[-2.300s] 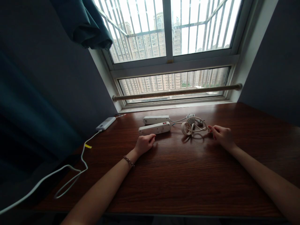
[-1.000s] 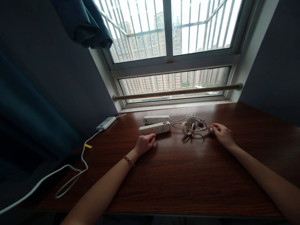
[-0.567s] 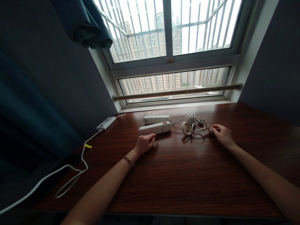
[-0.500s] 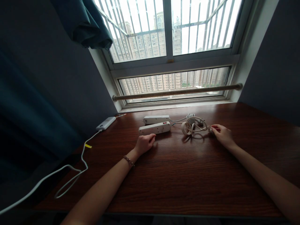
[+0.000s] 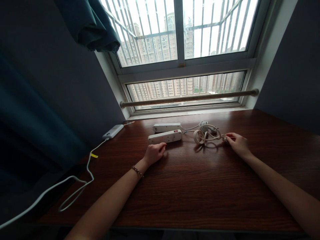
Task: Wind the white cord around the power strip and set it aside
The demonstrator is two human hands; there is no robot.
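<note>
Two white power strips lie side by side on the brown wooden table. The nearer power strip [image 5: 165, 136] has a red switch at its right end; the farther power strip [image 5: 167, 127] sits just behind it. My left hand [image 5: 154, 153] rests in loosely curled form at the front edge of the nearer strip, nothing visible in its fingers. To the right lies a looped white power cord [image 5: 199, 137]. My right hand [image 5: 237, 144] pinches the plug end of this cord between thumb and fingers; the plug is mostly covered by the fingertips.
A second coiled cord [image 5: 204, 126] lies behind the first, overlapping it. At the table's left edge is a white power bank [image 5: 113, 132] with a white cable [image 5: 89, 166] running off toward me. A barred window [image 5: 185, 33] and a rail [image 5: 187, 99] stand behind the table [image 5: 200, 193].
</note>
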